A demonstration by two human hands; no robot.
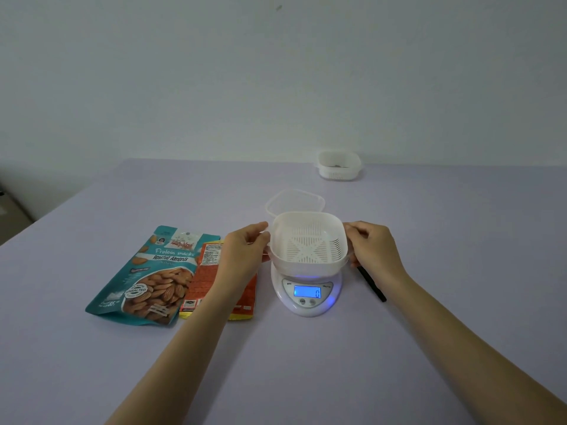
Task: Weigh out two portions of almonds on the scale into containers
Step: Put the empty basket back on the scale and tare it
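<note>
Left hand [245, 253] fingers curled onto the left rim of the white slotted container [310, 243]; right hand [372, 245] fingers bent and pinching the right rim. Container is empty and held level directly over the scale [306, 294]; whether it rests on the platform or hangs just above it, cannot tell. Display lit, reads 0. Clear lid [296, 202] lies just behind. Second container [339, 165] sits far back near the wall, something dark inside, too small to identify. Almond bag [147, 277] flat at left, an orange packet [211, 280] beside it. Black pen [371, 283] right of the scale.

Risks, as judged: hands pressing on the rim would skew the reading. An off-centre container could tip. Unless the scale is zeroed with the container on it, the container's weight gets counted into the portion.
</note>
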